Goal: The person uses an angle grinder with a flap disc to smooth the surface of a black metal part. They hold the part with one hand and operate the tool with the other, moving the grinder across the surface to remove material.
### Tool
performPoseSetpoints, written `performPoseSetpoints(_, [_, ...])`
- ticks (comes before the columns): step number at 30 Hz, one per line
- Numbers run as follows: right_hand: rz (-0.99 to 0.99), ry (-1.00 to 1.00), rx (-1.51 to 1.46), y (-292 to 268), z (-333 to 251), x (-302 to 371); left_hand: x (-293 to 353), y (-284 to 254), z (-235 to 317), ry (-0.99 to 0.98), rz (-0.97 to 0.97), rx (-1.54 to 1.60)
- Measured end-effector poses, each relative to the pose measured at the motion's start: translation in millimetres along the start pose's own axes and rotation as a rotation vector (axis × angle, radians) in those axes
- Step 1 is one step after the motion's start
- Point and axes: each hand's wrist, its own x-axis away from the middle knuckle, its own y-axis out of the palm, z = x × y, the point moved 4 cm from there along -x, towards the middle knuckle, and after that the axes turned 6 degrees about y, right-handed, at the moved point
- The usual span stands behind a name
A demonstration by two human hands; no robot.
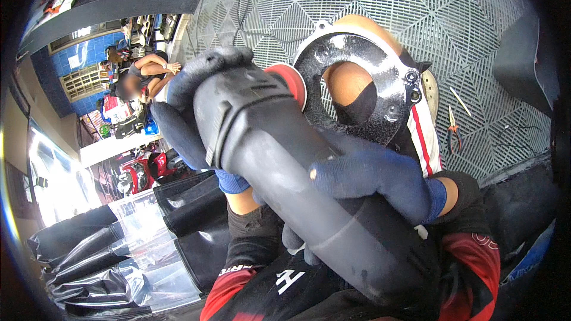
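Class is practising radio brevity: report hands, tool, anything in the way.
Left hand and right hand gripping polisher. Red pad at black ring; contact unclear. Pliers on floor mat, not in the way.

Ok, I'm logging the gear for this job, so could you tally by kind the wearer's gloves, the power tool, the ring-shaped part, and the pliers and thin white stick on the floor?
Dark blue gloves: 2
Power tool: 1
Glossy black ring: 1
Pliers: 1
Thin white stick: 1
Total: 6
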Motion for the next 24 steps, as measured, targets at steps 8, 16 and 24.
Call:
performPoseSetpoints(8, [-0.045, 0.049, -0.12, -1, 5, 5, -3, 9, -7, 0.063, 0.057, 0.123])
performPoseSetpoints(16, [-0.029, 0.007, -0.086, -1, -3, 7, -10, -2, -7, -0.041, -0.037, 0.079])
performPoseSetpoints(24, [-0.053, 0.107, -0.17, -2, 1, 8, -14, -1, -10, -0.123, -0.001, 0.139])
